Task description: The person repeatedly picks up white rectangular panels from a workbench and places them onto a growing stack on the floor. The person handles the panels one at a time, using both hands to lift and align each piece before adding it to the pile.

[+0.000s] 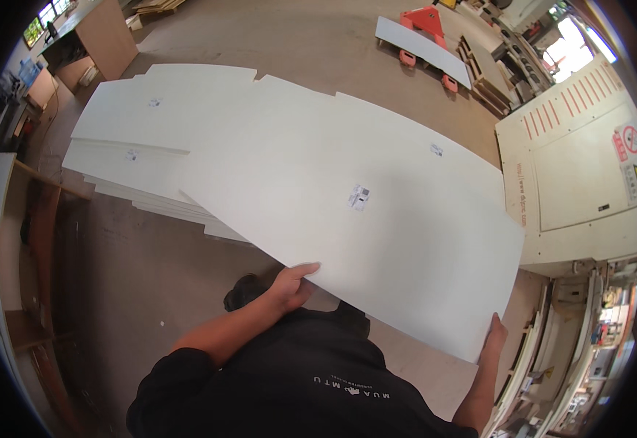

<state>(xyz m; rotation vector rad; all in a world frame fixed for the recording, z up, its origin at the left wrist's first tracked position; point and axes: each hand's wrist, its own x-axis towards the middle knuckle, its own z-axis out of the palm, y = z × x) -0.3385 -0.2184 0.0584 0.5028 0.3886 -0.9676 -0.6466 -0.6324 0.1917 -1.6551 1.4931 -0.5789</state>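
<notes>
As the large flat white laminated board (377, 219) looks stiff but unwieldy, left hand (289, 286) and right hand (495, 334) clasp its near edge, over the stack of white boards (132, 157).

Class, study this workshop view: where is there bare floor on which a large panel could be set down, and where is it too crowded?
Bare floor lies left of the held white panel, between the panel stack and the wooden shelving. More shows at the top, between the stack and the red pallet truck. The right is crowded by the cream machine.
</notes>
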